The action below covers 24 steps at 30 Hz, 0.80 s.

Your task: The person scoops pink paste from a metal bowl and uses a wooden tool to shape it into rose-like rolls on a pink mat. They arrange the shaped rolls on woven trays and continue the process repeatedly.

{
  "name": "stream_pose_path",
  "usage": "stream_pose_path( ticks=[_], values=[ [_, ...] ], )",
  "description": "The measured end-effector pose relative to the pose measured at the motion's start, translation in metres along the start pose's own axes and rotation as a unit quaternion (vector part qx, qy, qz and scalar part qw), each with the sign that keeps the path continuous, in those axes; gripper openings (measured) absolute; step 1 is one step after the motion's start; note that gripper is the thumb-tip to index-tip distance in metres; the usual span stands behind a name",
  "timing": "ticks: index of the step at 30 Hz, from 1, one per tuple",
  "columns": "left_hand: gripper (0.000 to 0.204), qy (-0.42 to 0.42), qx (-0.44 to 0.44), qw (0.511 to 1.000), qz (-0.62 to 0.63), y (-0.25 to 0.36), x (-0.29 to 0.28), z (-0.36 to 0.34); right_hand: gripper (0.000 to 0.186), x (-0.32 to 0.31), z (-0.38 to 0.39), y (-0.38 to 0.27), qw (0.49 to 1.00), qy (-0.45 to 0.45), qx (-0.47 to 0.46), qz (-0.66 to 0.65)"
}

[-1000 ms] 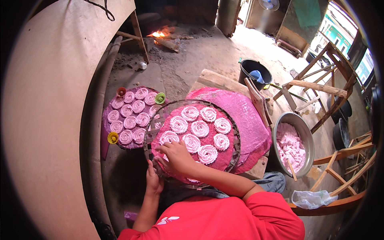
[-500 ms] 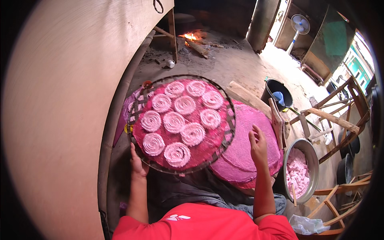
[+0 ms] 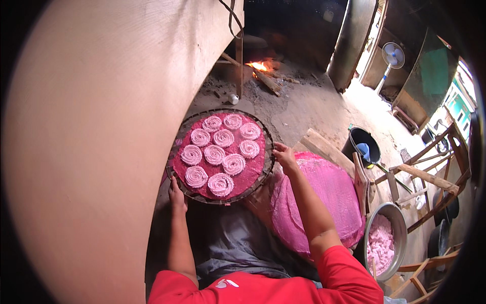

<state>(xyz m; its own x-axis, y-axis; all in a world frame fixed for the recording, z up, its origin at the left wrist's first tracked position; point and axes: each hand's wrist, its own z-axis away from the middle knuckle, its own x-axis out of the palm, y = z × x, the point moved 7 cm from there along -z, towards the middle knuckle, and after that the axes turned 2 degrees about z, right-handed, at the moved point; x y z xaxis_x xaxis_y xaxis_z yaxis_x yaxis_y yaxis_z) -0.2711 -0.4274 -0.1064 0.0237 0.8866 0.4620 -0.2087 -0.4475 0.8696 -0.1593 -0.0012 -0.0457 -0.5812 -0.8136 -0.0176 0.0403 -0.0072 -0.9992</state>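
A round woven tray (image 3: 203, 199) with a dark rim is held before me at the left, close to the pale panel. A bright pink sheet (image 3: 250, 175) covers its inside, and several pale pink spiral swirls of dough (image 3: 214, 155) sit on it, apart from one another. My left hand (image 3: 177, 196) grips the tray at its lower left edge, fingers pointing up along the rim and partly hidden. With fingers closed over the right edge, my right hand (image 3: 284, 155) holds the other side. Beside it lies a stack of round pieces under pink mesh (image 3: 324, 202).
The large pale panel (image 3: 101, 152) curves along my left. On the right stand a metal basin (image 3: 400, 218) of pink dough, a black bucket (image 3: 360, 137) and wooden frames (image 3: 428, 177). A wood fire (image 3: 259, 66) burns at the back; a fan (image 3: 393, 55) stands far right.
The tray has moved left and farther from me, lower down, baring more of the mesh-covered stack. My right hand, free before, has come over to the tray's right rim and taken hold.
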Motion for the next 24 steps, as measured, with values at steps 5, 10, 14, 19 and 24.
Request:
stream_pose_path(
  ticks=[5, 10, 14, 19, 24],
  values=[
    [0.07, 0.106, 0.005, 0.925, -0.364, -0.002, -0.029, -0.027, 0.041, -0.002, -0.017, 0.022, 0.998, 0.016, 0.047, 0.044],
    [0.075, 0.084, 0.141, 0.861, -0.481, 0.013, -0.019, -0.035, 0.042, -0.003, -0.023, 0.035, 0.994, 0.033, 0.063, 0.086],
    [0.078, 0.111, 0.099, 0.863, -0.483, 0.013, -0.021, -0.034, 0.043, -0.002, -0.026, 0.043, 0.994, 0.043, 0.067, 0.081],
    [0.075, 0.11, 0.102, 0.85, -0.505, 0.013, -0.023, -0.036, 0.043, -0.002, -0.029, 0.049, 0.99, 0.021, 0.068, 0.12],
    [0.052, 0.145, 0.247, 0.845, -0.452, 0.026, -0.032, -0.034, 0.045, -0.005, -0.032, 0.053, 0.978, 0.002, 0.087, 0.188]
  ],
)
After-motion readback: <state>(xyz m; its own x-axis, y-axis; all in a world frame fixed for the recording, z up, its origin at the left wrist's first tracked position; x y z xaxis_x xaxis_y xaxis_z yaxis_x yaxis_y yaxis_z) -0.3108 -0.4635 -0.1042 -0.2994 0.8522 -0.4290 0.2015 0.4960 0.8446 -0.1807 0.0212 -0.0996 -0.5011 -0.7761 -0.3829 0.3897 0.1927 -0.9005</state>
